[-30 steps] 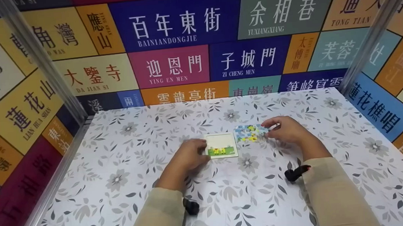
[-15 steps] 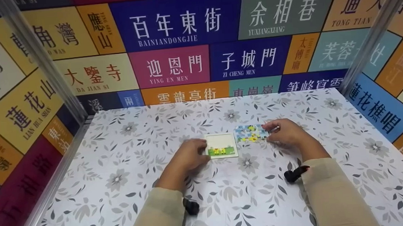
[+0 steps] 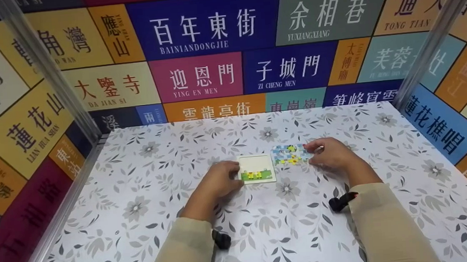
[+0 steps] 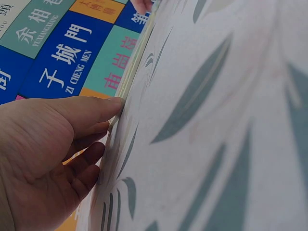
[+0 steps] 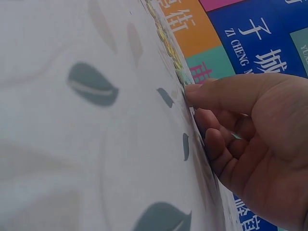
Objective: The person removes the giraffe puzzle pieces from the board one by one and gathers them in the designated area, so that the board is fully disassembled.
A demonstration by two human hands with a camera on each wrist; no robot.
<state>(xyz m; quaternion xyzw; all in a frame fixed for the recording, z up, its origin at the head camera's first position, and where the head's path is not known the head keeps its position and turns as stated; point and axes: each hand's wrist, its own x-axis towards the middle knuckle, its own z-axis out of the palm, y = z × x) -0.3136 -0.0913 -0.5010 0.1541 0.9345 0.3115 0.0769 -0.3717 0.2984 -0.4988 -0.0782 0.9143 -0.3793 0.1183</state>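
Note:
A small square white puzzle tray (image 3: 255,162) lies flat in the head view, with green and yellow pieces along its near edge and bare cream above. My left hand (image 3: 220,178) holds its left side, thumb at the near corner and fingers farther back. Beside the tray on the right lies a patch of blue, white and yellow jigsaw pieces (image 3: 288,155). At the right edge of that patch, my right hand (image 3: 330,152) holds the border between thumb and index finger. Each wrist view shows a thumb on a thin edge with the other fingers curled; the grip's underside is hidden.
The table wears a white cloth (image 3: 157,220) with grey flowers and leaves. Walls of coloured sign panels (image 3: 204,25) rise behind it and at both sides. Clear upright posts (image 3: 45,66) stand at the corners. A black strap device (image 3: 222,239) sits on each wrist.
My right hand has shifted very slightly, its fingers settling at the edge of the jigsaw pieces, and some yellow pieces look a little moved. My left hand and the tray stay put.

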